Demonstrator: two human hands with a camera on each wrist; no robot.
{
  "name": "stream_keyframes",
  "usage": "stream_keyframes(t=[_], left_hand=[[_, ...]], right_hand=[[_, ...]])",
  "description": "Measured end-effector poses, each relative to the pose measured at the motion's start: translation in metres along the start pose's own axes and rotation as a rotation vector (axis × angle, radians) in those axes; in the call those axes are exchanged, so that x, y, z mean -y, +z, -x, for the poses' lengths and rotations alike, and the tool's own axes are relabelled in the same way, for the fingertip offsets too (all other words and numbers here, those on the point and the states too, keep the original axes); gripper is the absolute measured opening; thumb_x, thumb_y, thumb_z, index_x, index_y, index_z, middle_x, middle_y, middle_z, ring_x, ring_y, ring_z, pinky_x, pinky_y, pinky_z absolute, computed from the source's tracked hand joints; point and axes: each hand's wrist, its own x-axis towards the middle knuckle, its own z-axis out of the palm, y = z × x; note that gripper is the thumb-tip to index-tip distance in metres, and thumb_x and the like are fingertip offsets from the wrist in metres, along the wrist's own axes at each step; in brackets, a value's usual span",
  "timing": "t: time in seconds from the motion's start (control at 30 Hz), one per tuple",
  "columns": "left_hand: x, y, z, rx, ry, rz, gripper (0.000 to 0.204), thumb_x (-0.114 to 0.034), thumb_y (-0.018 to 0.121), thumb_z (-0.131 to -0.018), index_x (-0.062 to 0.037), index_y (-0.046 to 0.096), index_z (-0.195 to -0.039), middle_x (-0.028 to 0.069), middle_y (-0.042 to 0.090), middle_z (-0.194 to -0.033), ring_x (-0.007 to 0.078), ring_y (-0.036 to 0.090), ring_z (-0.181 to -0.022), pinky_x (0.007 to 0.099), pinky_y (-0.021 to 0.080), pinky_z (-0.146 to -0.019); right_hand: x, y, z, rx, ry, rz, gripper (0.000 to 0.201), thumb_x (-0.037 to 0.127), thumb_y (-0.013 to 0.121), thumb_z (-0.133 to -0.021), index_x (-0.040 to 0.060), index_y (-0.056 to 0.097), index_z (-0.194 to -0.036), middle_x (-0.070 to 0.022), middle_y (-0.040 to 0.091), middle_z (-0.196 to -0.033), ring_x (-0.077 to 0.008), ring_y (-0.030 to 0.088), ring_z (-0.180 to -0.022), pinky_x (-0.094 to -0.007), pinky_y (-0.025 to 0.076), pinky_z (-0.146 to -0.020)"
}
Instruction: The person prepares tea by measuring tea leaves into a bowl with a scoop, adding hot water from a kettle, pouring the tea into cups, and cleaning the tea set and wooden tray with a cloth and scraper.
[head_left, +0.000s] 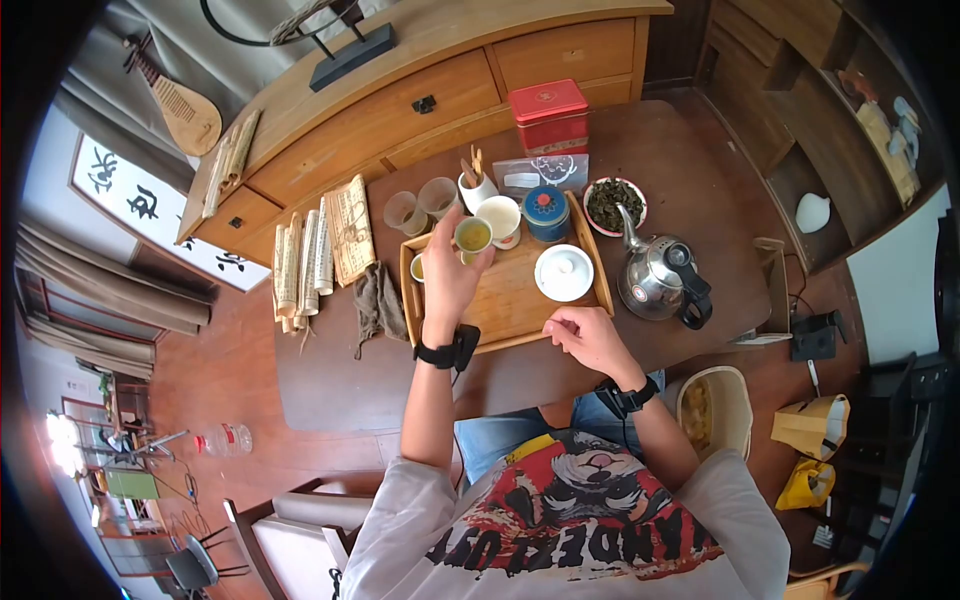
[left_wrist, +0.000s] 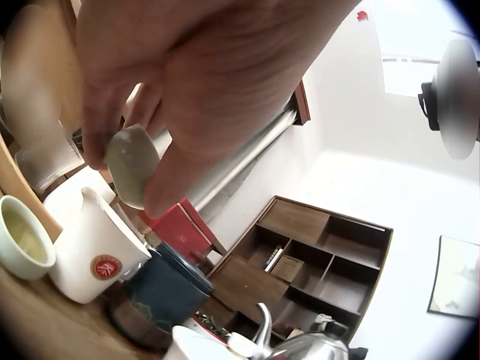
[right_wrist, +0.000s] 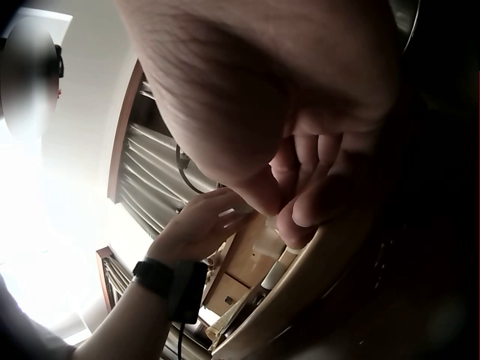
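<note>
My left hand (head_left: pixel 452 280) pinches a small pale green teacup (head_left: pixel 473 236) of yellowish tea between thumb and fingers, above the left part of a bamboo tea tray (head_left: pixel 508 312). In the left wrist view the cup is raised and tilted. Another teacup (left_wrist: pixel 27 241) with tea stands below it, beside a white pitcher (left_wrist: pixel 97 251) with a red emblem. At the tray's front right edge is my right hand (head_left: pixel 592 340), its fingers loosely curled around nothing. Just beyond this hand, a white lidded bowl (head_left: pixel 563 273) sits on the tray.
A blue lidded jar (head_left: pixel 546 213) stands at the tray's back right. Right of the tray are a bowl of tea leaves (head_left: pixel 612 207) and a steel kettle (head_left: pixel 655 275). A red tin (head_left: pixel 549 118) stands behind. Bamboo scrolls (head_left: pixel 303 262) and a grey cloth pouch (head_left: pixel 379 305) lie left.
</note>
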Motion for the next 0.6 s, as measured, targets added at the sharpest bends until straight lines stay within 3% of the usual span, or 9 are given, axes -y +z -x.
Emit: stream_keyframes(t=[0.13,0.27,0.4,0.47,0.6], left_hand=[[0.011,0.003,-0.033,-0.016,0.212,-0.201,0.080,-0.002,0.090,-0.080,0.0018,0.059,-0.154,0.0223,0.075,-0.133,0.0396,0.072,-0.127,0.0457,0.057,-0.109],[0.007,0.003,-0.053,0.104,0.303,-0.355,0.078,0.004,0.084,-0.078,-0.0004,0.059,-0.152,0.0244,0.073,-0.130,0.0451,0.068,-0.123,0.0510,0.056,-0.107],[-0.001,0.004,-0.066,0.212,0.347,-0.494,0.074,0.009,0.076,-0.079,0.0022,0.059,-0.150,0.0248,0.072,-0.127,0.0442,0.064,-0.126,0.0499,0.054,-0.109],[0.003,0.008,-0.071,0.215,0.618,-0.660,0.069,0.012,0.068,-0.080,0.0057,0.059,-0.148,0.0230,0.071,-0.128,0.0415,0.062,-0.129,0.0481,0.052,-0.111],[-0.005,0.013,-0.066,0.260,0.767,-0.779,0.064,0.012,0.064,-0.081,0.0089,0.059,-0.145,0.0215,0.071,-0.132,0.0408,0.062,-0.129,0.0469,0.051,-0.112]], right_hand=[[-0.004,0.001,-0.002,-0.025,0.002,-0.027,0.018,0.014,0.071,-0.107,-0.0023,0.077,-0.100,-0.0060,0.075,-0.073,-0.0119,0.070,-0.064,-0.0299,0.052,-0.060],[-0.007,0.004,-0.001,-0.054,-0.014,-0.029,0.019,0.015,0.073,-0.106,-0.0014,0.077,-0.099,-0.0058,0.075,-0.072,-0.0124,0.069,-0.062,-0.0306,0.052,-0.059],[-0.010,0.004,-0.001,-0.060,-0.020,-0.051,0.019,0.016,0.073,-0.106,-0.0012,0.077,-0.098,-0.0061,0.075,-0.071,-0.0125,0.069,-0.061,-0.0307,0.052,-0.059],[-0.011,0.004,-0.002,-0.069,-0.013,-0.072,0.019,0.016,0.073,-0.106,-0.0011,0.077,-0.098,-0.0057,0.074,-0.071,-0.0121,0.069,-0.061,-0.0306,0.052,-0.059],[-0.013,0.004,-0.003,-0.066,0.011,-0.114,0.019,0.016,0.073,-0.106,-0.0005,0.077,-0.098,-0.0039,0.074,-0.072,-0.0107,0.068,-0.060,-0.0298,0.052,-0.058]])
